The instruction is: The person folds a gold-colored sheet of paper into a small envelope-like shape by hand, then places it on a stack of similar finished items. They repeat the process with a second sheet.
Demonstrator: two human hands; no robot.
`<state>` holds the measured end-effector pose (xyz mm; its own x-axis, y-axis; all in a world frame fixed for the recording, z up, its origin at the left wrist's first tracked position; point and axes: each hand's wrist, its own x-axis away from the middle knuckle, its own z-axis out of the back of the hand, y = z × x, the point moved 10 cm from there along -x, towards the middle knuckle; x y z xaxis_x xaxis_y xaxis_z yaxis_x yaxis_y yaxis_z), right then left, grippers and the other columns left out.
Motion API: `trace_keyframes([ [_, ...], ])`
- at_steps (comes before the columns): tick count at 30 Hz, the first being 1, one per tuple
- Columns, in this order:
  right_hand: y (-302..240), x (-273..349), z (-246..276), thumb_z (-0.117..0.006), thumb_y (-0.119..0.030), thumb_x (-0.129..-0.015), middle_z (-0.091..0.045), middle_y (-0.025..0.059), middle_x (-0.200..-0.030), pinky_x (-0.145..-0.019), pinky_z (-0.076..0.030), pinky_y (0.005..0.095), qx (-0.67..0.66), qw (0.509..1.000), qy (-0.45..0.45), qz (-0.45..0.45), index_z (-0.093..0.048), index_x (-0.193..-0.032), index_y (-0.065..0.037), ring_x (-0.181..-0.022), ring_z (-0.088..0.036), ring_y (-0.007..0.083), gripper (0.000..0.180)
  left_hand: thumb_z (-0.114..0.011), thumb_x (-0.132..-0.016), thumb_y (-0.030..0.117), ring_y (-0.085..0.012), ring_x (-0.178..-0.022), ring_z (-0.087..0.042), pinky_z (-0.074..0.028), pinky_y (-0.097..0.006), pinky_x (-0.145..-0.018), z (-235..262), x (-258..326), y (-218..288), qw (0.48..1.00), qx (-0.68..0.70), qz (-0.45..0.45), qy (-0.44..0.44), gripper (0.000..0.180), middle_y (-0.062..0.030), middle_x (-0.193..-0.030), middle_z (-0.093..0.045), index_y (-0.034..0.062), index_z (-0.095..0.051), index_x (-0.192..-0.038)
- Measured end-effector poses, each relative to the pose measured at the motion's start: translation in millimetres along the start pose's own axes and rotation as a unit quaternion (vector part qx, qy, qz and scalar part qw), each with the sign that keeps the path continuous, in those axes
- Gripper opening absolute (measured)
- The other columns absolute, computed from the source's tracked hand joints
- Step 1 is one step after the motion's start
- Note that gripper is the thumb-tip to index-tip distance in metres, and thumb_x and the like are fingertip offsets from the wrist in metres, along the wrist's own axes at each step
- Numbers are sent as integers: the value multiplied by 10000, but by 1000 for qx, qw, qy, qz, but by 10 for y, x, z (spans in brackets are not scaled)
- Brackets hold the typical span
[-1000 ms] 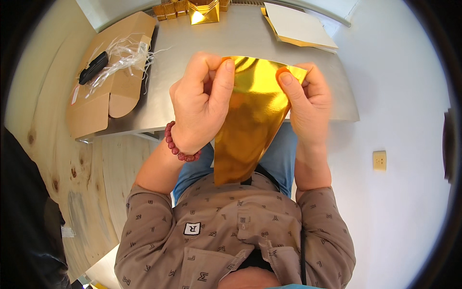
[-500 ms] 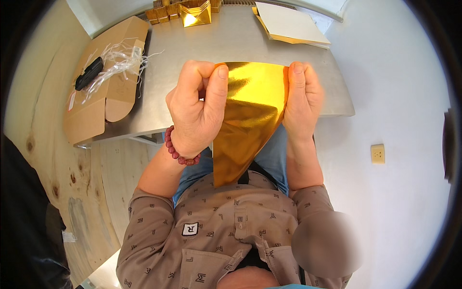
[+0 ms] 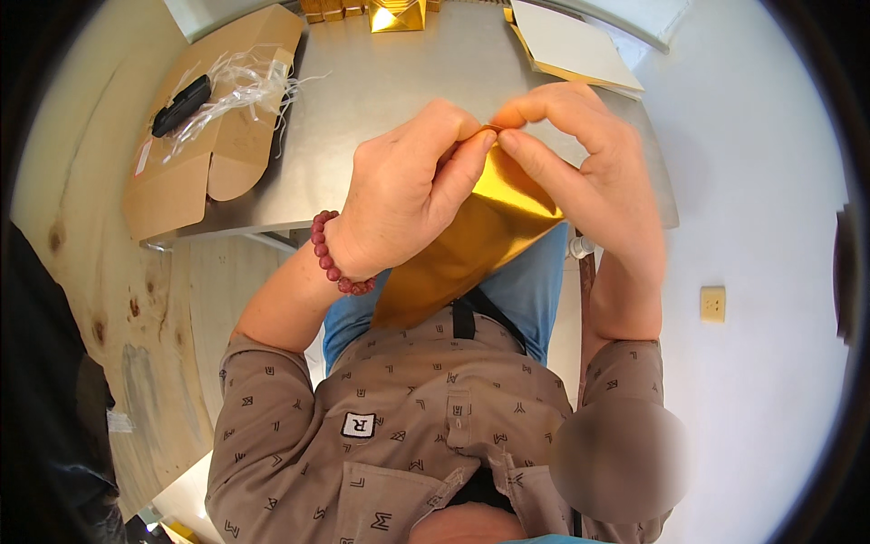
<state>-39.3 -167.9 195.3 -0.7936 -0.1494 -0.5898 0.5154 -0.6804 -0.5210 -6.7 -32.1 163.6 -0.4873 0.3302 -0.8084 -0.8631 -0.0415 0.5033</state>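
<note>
hands now together | left hand (image 3: 408, 199), right hand (image 3: 580, 172) pinch gold sheet (image 3: 489, 227) top

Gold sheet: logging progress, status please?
Left hand and right hand pinch gold sheet at top edge. Sheet hangs above lap. Nothing blocking.

On the grey table (image 3: 390, 100) I note an open cardboard box (image 3: 204, 136) with a black object (image 3: 181, 106) and clear plastic strands (image 3: 240, 86) on it, a small gold box (image 3: 397, 14) (far edge), and stacked white sheets (image 3: 571, 50).
</note>
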Motion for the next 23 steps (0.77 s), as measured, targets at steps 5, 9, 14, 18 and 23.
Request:
trace_keyframes([
  [5,150,7,-52,-702,-107,-903,-702,55,-844,-777,-498,334,-74,994,-17,-73,-698,-927,-27,-843,-629,199,83,-709,-964,63,-54,-543,-488,-398,-232,-508,-34,96,-278,983,112,141,-33,88,-4,-660,-584,21,-636,-936],
  [9,269,38,-70,-701,-112,-904,-699,66,-840,-755,-498,329,-99,987,-25,-127,-695,-932,-23,-806,-633,202,94,-695,-982,73,14,-579,-458,-357,-202,-500,-75,132,-378,962,199,184,-31,93,57,-660,-563,18,-638,-932],
  [14,213,-6,-71,-705,-125,-903,-703,71,-846,-740,-501,313,-70,991,-37,-103,-697,-949,-22,-804,-645,182,113,-698,-977,72,7,-568,-461,-357,-205,-496,-59,127,-365,970,170,168,-37,90,50,-642,-558,21,-643,-927],
  [18,209,-16,-117,-706,-132,-908,-711,64,-861,-740,-502,301,-97,989,-52,-101,-700,-961,-16,-832,-653,164,127,-704,-969,75,-6,-554,-467,-364,-213,-496,-81,118,-346,975,153,155,-49,82,35,-623,-556,25,-652,-930],
  [23,319,-32,-161,-713,-129,-918,-728,56,-937,-850,-510,282,-162,981,-50,-92,-701,-985,-4,-863,-654,170,142,-694,-985,110,-27,-557,-491,-380,-222,-503,-122,149,-426,965,182,178,-70,92,21,-645,-593,24,-670,-967],
])
